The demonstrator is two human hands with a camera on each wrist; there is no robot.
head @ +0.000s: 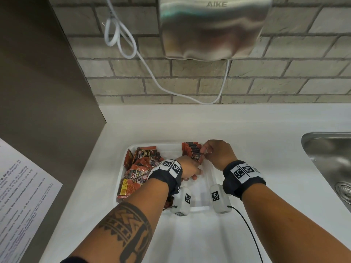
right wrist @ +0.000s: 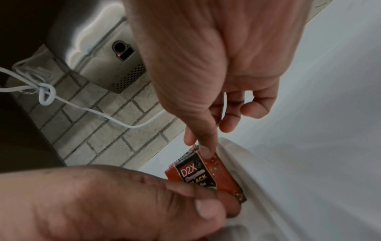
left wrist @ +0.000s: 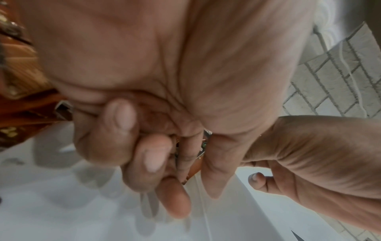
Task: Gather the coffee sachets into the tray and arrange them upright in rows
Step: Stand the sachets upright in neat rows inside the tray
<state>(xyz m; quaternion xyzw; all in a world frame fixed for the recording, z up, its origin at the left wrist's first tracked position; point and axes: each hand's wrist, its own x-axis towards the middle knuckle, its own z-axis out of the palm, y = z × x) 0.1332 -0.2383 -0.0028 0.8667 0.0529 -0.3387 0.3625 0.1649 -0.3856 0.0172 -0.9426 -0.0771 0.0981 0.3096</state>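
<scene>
sachets stood upright in one row at the tray's far right corner; front sachet just joined to it, label facing back. pinched at its top edge by right hand, thumb and forefinger, other fingers loosely curled and clear. braced low at its near face by left hand, fingers curled in against it; exact grip hidden in head view, blurred in left wrist view. loose pile lay flat and jumbled along tray's left side, well apart from row.

judged step: seating this sachet flush against row. best done by pressing base down to tray floor first, then squaring top edge with neighbours, keeping left support on until it leaned back on row, letting go lightly so nothing toppled forward.

around: white counter under tray, sink off to right, dryer on brick wall with cord hanging, printed sheet at left. tray wall close beside row left little finger room; both hands crowded same corner.
</scene>
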